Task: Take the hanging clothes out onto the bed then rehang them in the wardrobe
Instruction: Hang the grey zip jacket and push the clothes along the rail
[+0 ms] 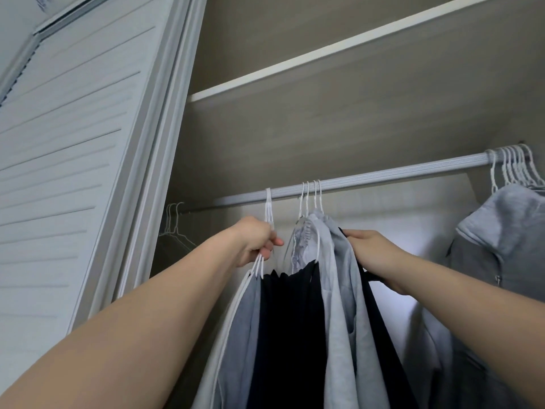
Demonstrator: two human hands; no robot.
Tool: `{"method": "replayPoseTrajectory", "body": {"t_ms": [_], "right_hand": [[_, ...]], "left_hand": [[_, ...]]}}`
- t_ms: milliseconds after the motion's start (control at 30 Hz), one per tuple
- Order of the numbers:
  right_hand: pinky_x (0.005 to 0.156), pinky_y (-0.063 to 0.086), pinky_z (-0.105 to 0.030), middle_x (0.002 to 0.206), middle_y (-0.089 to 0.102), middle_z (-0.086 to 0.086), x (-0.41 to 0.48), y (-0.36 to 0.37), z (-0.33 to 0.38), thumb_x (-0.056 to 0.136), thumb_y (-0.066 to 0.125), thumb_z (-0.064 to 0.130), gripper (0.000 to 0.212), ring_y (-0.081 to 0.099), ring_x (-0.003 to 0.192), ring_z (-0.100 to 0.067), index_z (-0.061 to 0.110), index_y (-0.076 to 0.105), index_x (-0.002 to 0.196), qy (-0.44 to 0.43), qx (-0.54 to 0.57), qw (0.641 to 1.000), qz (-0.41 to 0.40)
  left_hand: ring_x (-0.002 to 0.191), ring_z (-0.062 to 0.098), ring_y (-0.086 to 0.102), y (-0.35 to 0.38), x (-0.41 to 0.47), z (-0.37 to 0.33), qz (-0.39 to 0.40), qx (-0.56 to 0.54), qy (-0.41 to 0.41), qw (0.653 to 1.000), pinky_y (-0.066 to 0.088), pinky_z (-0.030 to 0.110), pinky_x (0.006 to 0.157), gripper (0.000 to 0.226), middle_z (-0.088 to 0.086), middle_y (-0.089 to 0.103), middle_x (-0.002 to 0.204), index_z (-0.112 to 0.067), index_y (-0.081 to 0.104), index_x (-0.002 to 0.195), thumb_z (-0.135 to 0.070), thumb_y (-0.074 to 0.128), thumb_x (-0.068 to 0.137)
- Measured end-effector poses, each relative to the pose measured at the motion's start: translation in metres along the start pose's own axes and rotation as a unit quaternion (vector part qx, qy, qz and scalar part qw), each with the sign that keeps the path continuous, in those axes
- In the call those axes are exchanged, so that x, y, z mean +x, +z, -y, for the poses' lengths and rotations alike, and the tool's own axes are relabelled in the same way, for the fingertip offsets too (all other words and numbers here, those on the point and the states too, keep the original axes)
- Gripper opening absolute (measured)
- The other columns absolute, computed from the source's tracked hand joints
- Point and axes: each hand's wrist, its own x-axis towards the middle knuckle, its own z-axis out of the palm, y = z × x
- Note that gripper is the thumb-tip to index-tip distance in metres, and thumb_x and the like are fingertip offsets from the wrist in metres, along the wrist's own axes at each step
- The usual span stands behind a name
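The left hand [253, 240] clenches its fingers [274, 242] on the stiff thin white wire hangers [261, 265], likely the surest hold for the limp, light grey and black cloth garments [295, 320]; whether the right hand [374, 252] grips anything cannot be told.

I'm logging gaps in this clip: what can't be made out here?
Head view only.
Right hand: fingertips hidden behind the pale grey garment; grip unclear.
Black garment: hem cut off by the bottom edge.
Empty hangers: dim far-left corner, count unclear.
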Motion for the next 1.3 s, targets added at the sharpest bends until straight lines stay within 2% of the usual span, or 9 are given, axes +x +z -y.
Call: {"method": "replayPoseTrajectory", "body": {"t_ms": [267, 333, 400, 500, 667, 767, 900, 1167, 1300], "right_hand": [[0.053, 0.047, -0.023, 0.072, 0.065, 0.004, 0.009, 0.015, 0.006, 0.093, 0.057, 0.025, 0.02, 0.059, 0.058, -0.01, 0.019, 0.073, 0.103, 0.001, 0.057, 0.998, -0.001], [0.061, 0.054, -0.028, 0.08, 0.069, 0.004, 0.01, 0.017, 0.006, 0.092, 0.061, 0.029, 0.017, 0.064, 0.07, -0.01, 0.024, 0.073, 0.104, 0.006, 0.051, 0.999, 0.001], [0.078, 0.056, -0.034, 0.102, 0.073, 0.005, 0.012, 0.014, 0.004, 0.092, 0.064, 0.036, 0.018, 0.068, 0.092, -0.012, 0.029, 0.07, 0.107, 0.005, 0.041, 0.999, -0.023], [0.077, 0.053, -0.031, 0.112, 0.071, 0.001, 0.018, 0.007, 0.004, 0.092, 0.058, 0.051, 0.031, 0.068, 0.092, -0.012, 0.026, 0.069, 0.105, -0.018, 0.035, 0.993, -0.111], [0.115, 0.028, -0.044, 0.159, 0.022, 0.006, 0.043, 0.012, 0.004, 0.079, 0.034, 0.081, 0.088, 0.032, 0.142, -0.023, 0.031, 0.03, 0.151, 0.034, -0.065, 0.988, -0.134], [0.11, 0.035, -0.041, 0.153, 0.036, 0.004, 0.053, 0.022, 0.004, 0.076, 0.036, 0.084, 0.095, 0.043, 0.134, -0.022, 0.035, 0.016, 0.155, 0.056, 0.001, 0.996, -0.063], [0.107, 0.042, -0.043, 0.141, 0.049, -0.001, 0.061, 0.032, 0.001, 0.086, 0.041, 0.072, 0.077, 0.053, 0.122, -0.024, 0.035, 0.025, 0.151, 0.039, 0.013, 0.998, -0.054], [0.102, 0.047, -0.04, 0.136, 0.058, -0.002, 0.066, 0.044, 0.001, 0.096, 0.037, 0.062, 0.059, 0.06, 0.117, -0.023, 0.032, 0.039, 0.147, 0.074, 0.049, 0.996, -0.017], [0.073, 0.056, -0.029, 0.107, 0.074, 0.001, 0.058, 0.037, -0.003, 0.096, 0.035, 0.066, 0.053, 0.072, 0.091, -0.018, 0.032, 0.059, 0.129, 0.092, 0.046, 0.994, -0.025]], "left_hand": [[0.035, 0.008, 0.035, 0.031, -0.009, -0.008, 0.074, -0.057, 0.036, 0.995, 0.029, 0.016, 0.034, 0.025, 0.004, 0.051, 0.05, 0.0, 0.057, 0.071, 0.007, 0.047, 0.093], [0.036, 0.01, 0.043, 0.025, -0.007, -0.002, 0.083, -0.054, 0.033, 0.994, 0.038, 0.018, 0.038, 0.023, 0.002, 0.052, 0.048, -0.003, 0.063, 0.075, 0.004, 0.047, 0.091], [0.044, 0.012, 0.054, 0.017, -0.005, 0.004, 0.092, -0.058, 0.015, 0.994, 0.047, 0.021, 0.044, 0.028, 0.003, 0.06, 0.063, -0.009, 0.069, 0.085, -0.01, 0.044, 0.098], [0.072, 0.021, 0.065, 0.01, 0.004, 0.009, 0.09, -0.053, -0.01, 0.994, 0.054, 0.029, 0.06, 0.049, 0.006, 0.067, 0.093, -0.012, 0.067, 0.105, -0.055, 0.045, 0.099], [0.128, 0.028, 0.054, 0.028, 0.014, 0.012, 0.106, -0.019, -0.003, 0.994, 0.04, 0.044, 0.111, 0.072, 0.004, 0.054, 0.144, -0.021, 0.057, 0.136, -0.073, 0.048, 0.088], [0.132, 0.03, 0.052, 0.043, 0.017, 0.01, 0.143, -0.075, -0.007, 0.987, 0.037, 0.046, 0.115, 0.069, 0.012, 0.056, 0.143, -0.016, 0.056, 0.14, -0.066, 0.047, 0.093], [0.091, 0.026, 0.069, 0.05, 0.019, 0.006, 0.155, -0.122, 0.008, 0.98, 0.051, 0.035, 0.091, 0.047, 0.01, 0.075, 0.096, -0.01, 0.072, 0.11, -0.047, 0.046, 0.099], [0.131, 0.028, 0.052, 0.043, 0.024, 0.011, 0.152, -0.086, 0.038, 0.984, 0.035, 0.045, 0.115, 0.049, 0.01, 0.058, 0.141, -0.014, 0.06, 0.135, -0.04, 0.05, 0.095], [0.113, 0.029, 0.065, 0.04, 0.022, 0.018, 0.152, -0.082, 0.037, 0.984, 0.045, 0.047, 0.107, 0.043, 0.011, 0.068, 0.124, -0.014, 0.064, 0.128, -0.039, 0.049, 0.097]]}}
